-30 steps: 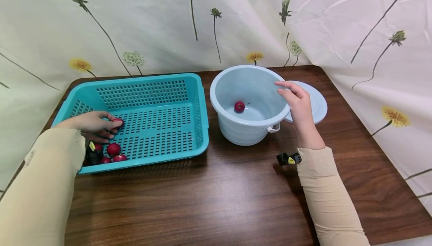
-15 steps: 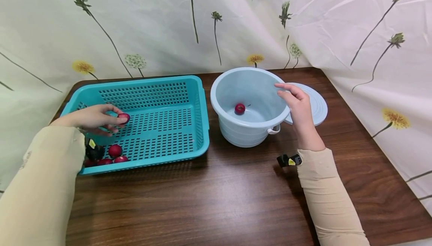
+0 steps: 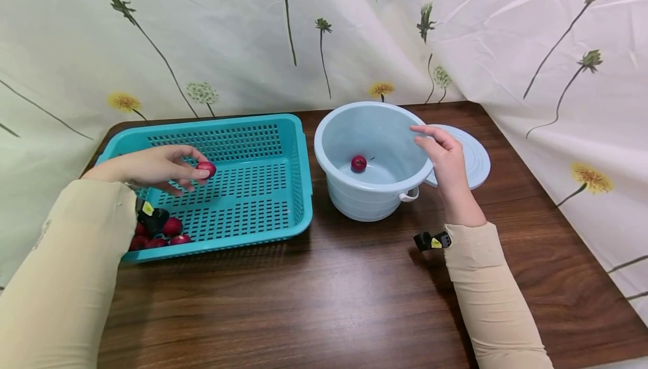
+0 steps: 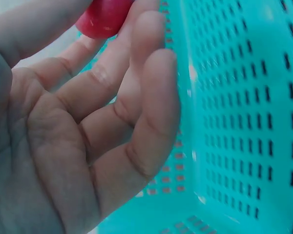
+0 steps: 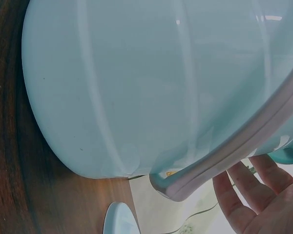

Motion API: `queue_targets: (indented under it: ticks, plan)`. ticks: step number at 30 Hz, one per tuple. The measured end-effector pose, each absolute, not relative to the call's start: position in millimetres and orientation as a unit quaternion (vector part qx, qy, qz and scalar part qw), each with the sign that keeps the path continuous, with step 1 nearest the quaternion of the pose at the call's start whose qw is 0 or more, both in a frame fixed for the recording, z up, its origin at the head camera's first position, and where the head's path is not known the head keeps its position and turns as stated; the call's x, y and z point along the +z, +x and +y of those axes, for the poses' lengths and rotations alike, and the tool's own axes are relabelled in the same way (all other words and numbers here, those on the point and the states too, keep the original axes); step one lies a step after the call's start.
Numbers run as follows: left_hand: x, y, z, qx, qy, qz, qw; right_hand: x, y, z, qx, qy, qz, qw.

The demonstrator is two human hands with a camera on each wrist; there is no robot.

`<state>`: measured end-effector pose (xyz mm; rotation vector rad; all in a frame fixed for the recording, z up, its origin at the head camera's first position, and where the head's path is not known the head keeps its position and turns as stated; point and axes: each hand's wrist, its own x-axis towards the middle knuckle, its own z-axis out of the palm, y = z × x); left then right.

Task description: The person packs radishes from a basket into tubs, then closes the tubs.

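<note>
My left hand pinches a small round red piece of produce between thumb and fingers, above the turquoise basket. In the left wrist view that red piece shows at the top, with the other fingers bent loosely below it. Several more red pieces lie in the basket's near left corner, partly hidden by the wrist camera. Right of the basket stands a light blue bucket with one red piece on its bottom. My right hand is at the bucket's right rim, fingers extended; contact is unclear.
A light blue round lid lies on the brown wooden table behind the right hand. The bucket's handle hangs at its right side. Flower-printed cloth hangs behind the table and along its right side.
Holding the red piece, my left hand has lifted it from the basket's left part and moved right and slightly up. The right hand stays in place at the bucket.
</note>
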<state>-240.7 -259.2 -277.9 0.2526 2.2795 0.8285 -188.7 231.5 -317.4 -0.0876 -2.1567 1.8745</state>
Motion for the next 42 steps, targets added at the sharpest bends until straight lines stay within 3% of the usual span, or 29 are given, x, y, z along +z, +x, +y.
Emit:
queue_targets:
  ticks: [18,42]
  plan:
    - [-237.1,-228.4,-206.9,0.342,0.16,0.867,0.325,-318.3,-188.6,231.7,0.652,-0.033,-0.743,0.146]
    - [-223.7,-207.8,-153.8,0.373,0.199,0.859,0.287,-316.9,-188.1,230.1,0.652,-0.035,-0.744,0.144]
